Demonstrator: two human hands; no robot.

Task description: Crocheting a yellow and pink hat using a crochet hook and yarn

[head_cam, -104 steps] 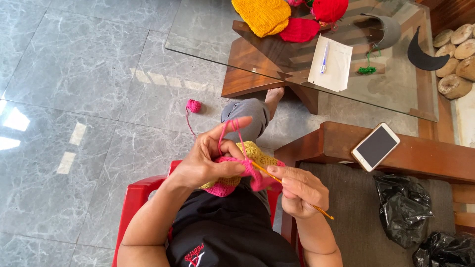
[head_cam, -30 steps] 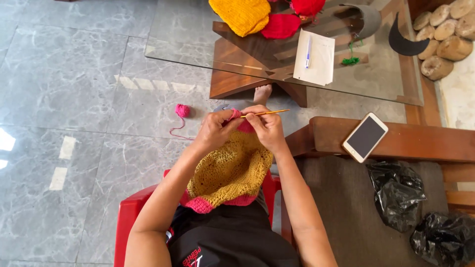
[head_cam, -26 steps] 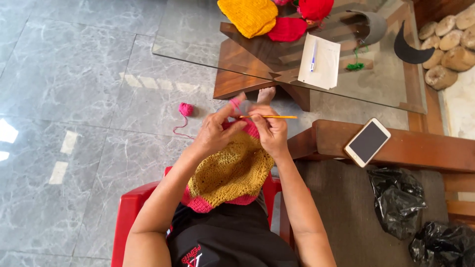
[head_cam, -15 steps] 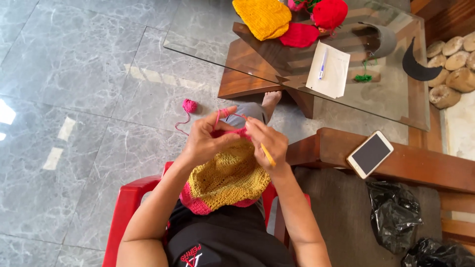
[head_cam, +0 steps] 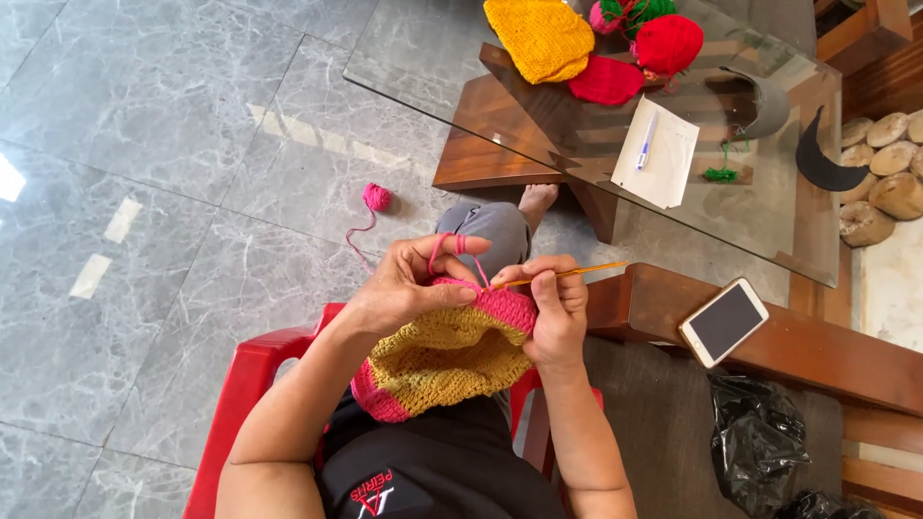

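Observation:
A mustard-yellow crocheted piece with a pink border hangs over my lap. My left hand pinches its pink top edge, and a pink yarn strand is looped over that hand's fingers. My right hand grips the edge too and holds a thin orange crochet hook that points to the right. The yarn trails across the floor to a small pink yarn ball at the upper left of my knee.
I sit on a red plastic chair. A glass-topped wooden table ahead carries yellow and red crocheted pieces, paper with a pen and green yarn. A phone lies on a wooden armrest at right, black bags below it. Grey marble floor lies left.
The crocheted piece has been turned and lifted in my hands. The hook swung from pointing down beside the work half a second ago to pointing right along the pink edge.

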